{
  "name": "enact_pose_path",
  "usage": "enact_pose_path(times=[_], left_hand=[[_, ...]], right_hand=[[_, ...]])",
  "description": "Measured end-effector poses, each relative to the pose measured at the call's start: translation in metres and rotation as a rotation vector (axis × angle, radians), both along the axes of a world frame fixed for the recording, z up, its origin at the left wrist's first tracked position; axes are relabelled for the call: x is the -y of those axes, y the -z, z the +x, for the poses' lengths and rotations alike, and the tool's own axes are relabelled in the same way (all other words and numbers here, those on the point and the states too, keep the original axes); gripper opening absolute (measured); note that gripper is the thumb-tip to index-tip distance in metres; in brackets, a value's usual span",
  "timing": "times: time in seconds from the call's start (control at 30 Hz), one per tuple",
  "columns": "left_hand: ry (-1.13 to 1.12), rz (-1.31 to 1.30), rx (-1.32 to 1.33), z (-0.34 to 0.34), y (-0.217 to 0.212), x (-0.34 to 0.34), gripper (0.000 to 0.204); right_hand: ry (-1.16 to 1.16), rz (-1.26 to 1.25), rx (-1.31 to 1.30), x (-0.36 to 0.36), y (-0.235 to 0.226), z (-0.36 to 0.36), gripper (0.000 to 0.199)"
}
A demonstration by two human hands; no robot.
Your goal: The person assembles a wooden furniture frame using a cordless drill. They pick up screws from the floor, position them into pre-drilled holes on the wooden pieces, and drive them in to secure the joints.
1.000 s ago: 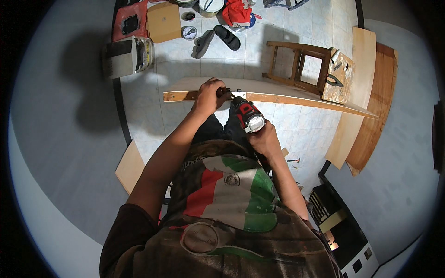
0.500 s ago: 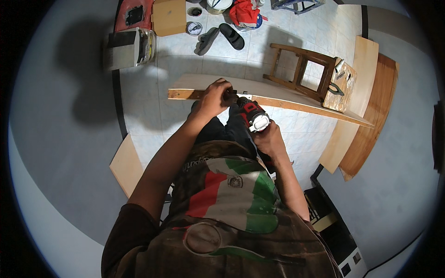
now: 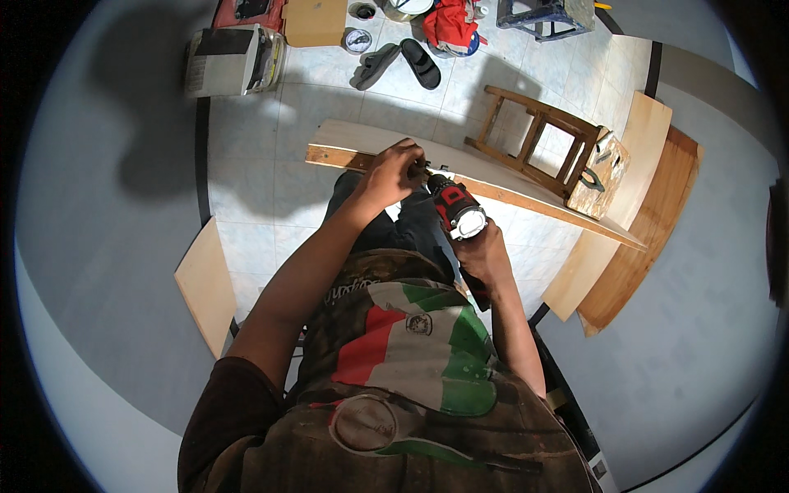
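Note:
My right hand (image 3: 483, 249) is wrapped round the grip of a red and black cordless drill (image 3: 452, 203). The drill's chuck points at the narrow edge of a long wooden board (image 3: 526, 195), which stands on edge across in front of my legs. Just left of the chuck, my left hand (image 3: 398, 174) has its fingers pinched together at the board's edge. Whatever lies between those fingertips is hidden. Close by the drill tip, a small pale metal fitting (image 3: 441, 171) shows on the edge, partly covered.
Beyond the board, a wooden stool (image 3: 530, 140) lies on its side, with pliers (image 3: 592, 180) on its seat. Dark slippers (image 3: 421, 64), a red cloth (image 3: 449, 26) and a cardboard box (image 3: 315, 22) are on the tiled floor. Planks (image 3: 657, 218) lean along the right wall.
The whole view has shifted and turned slightly. Both hands stay at the same stretch of board edge, with the drill still in my right hand.

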State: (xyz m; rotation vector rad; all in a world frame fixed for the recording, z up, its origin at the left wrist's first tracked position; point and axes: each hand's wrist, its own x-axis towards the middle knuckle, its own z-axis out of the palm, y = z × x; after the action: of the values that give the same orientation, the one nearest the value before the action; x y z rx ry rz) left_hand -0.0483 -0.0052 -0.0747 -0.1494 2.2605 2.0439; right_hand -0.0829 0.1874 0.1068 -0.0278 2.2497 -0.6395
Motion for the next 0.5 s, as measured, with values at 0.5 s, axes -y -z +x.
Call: enact_pose_path(times=[0.5], left_hand=[[-0.042,-0.1,-0.113,0.001,-0.002,0.0,0.026]], right_hand=[[-0.207,0.054,-0.038,-0.005,0.002,-0.012,0.03]])
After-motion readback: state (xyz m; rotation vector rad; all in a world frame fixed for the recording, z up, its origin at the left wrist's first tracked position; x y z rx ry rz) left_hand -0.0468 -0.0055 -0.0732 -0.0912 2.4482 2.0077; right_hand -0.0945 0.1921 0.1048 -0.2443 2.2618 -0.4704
